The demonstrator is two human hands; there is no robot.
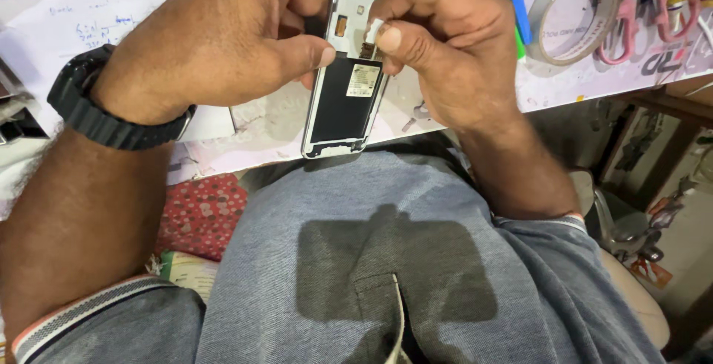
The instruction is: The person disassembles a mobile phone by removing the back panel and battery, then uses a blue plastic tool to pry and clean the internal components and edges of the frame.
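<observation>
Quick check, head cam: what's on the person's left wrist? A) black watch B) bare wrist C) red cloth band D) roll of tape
A: a black watch is strapped round the wrist of the left hand, which together with the right hand holds an opened phone above the table; the tape roll lies on the table, off to the right.

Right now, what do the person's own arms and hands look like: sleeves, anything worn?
Both hands are bare, no gloves. The left hand has a chunky black wristwatch with a ribbed strap at the wrist. No rings show on the right hand. Both arms end in short grey sleeves with striped cuffs in white and a reddish line. Forearms are uncovered.
</observation>
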